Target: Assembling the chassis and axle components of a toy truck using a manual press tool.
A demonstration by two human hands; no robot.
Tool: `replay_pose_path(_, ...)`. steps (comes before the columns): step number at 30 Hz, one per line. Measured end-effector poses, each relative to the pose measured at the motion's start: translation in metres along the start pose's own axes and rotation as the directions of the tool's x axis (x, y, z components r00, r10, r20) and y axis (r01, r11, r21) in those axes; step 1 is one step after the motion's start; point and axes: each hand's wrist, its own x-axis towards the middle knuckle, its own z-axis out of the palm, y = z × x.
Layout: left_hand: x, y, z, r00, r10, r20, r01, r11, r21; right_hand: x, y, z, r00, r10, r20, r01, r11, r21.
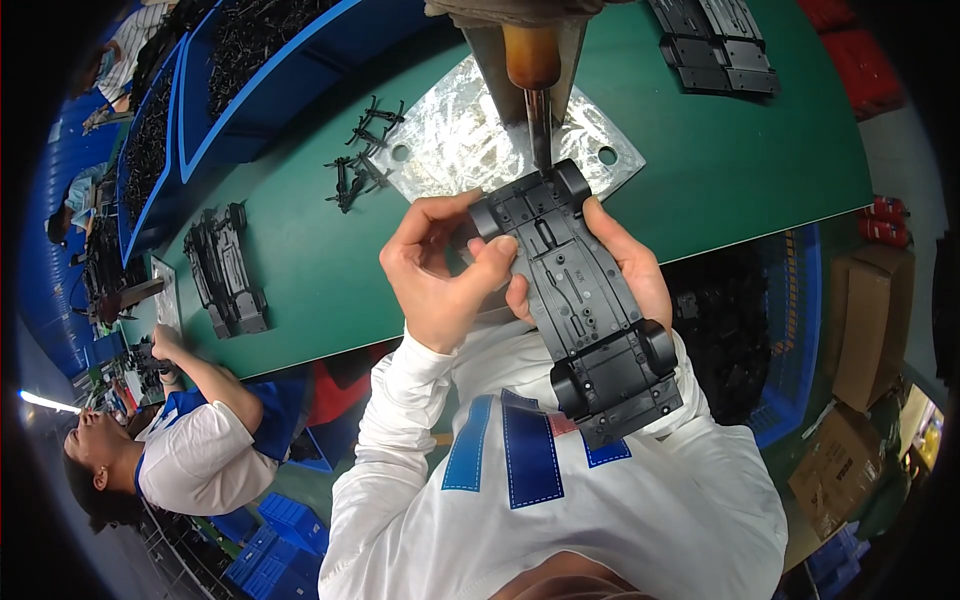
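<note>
A black plastic toy car chassis (580,300) with four wheels is held underside up over the near edge of the green table (740,170). My left hand (440,270) grips its left side near the far wheels, thumb and fingers pinched on the edge. My right hand (628,265) supports it from beneath on the right. A hanging tool with a brown wooden handle (531,55) and a metal shaft (540,130) points down at the far end of the chassis, close to touching it. My white sleeves and shirt fill the lower middle.
A shiny metal plate (450,140) lies under the tool. Small black parts (362,155) sit to its left, more chassis (225,270) farther left, flat black pieces (715,45) at top right. Blue bins (260,70) hold black parts. Another person (190,440) works lower left. Cardboard boxes (870,320) stand right.
</note>
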Motion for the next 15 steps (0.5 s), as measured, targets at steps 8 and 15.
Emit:
replay_pose_path(8,0.0003,0.0000,-0.0002,1.000,0.006,-0.003,-0.006,1.000,-0.001,0.0003,-0.0003,0.0005,1.000,-0.005,-0.017,0.004,1.000,-0.021)
replay_pose_path(15,-0.0005,0.0004,-0.0003,1.000,-0.008,-0.001,0.008,1.000,0.000,-0.0001,-0.0001,0.0006,1.000,-0.002,-0.014,0.002,1.000,-0.007)
